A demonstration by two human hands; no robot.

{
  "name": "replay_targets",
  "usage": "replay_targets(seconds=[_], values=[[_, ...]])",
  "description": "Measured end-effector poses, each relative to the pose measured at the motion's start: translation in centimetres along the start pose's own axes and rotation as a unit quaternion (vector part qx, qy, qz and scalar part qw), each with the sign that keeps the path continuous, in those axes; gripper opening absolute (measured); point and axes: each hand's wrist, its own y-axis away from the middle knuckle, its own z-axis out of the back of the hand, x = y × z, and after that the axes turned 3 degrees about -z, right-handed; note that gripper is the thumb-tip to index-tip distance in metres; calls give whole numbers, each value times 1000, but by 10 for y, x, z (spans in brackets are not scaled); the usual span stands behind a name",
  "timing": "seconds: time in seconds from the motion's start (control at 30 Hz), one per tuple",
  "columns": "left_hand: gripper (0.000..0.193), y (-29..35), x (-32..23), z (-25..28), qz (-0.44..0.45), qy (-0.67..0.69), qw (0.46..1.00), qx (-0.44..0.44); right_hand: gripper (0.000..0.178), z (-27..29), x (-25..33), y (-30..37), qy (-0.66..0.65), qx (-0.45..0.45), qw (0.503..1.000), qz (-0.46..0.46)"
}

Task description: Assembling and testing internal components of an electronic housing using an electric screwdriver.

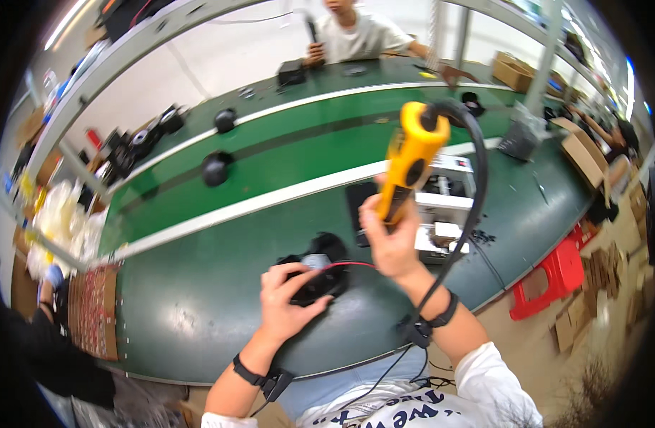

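Note:
My right hand grips a yellow corded electric screwdriver upright above the bench. A thick black cable loops from its top down past my wrist. The tool's lower tip is hidden behind my fingers. My left hand is closed on a black rounded housing on the green bench, its thumb and fingers pressed against the edges. A grey part sits inside the housing. From there a red wire runs toward my right hand.
Past my right hand stands a white metal fixture with small black pieces scattered beside it. A green conveyor belt carries black domes. Cardboard dividers stand at left, a red stool at right. Another person works across the belt.

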Motion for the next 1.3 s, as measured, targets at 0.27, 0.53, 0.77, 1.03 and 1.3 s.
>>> replay_targets(seconds=[0.27,0.53,0.77,1.03,1.3], values=[[48,-16,21,21,67,-63,991,-96,23,-6,-13,20,39,70,996,24],[49,-37,43,23,72,-91,989,-90,25,-14,-20,37,21,157,987,-13],[47,-60,63,13,62,-97,990,-81,25,-13,-28,34,122,223,967,-10],[47,-95,109,13,87,-92,989,-80,24,-17,-11,35,130,245,960,-34],[45,-121,162,3,117,-101,980,-124,25,-15,-13,26,144,260,953,-55]])
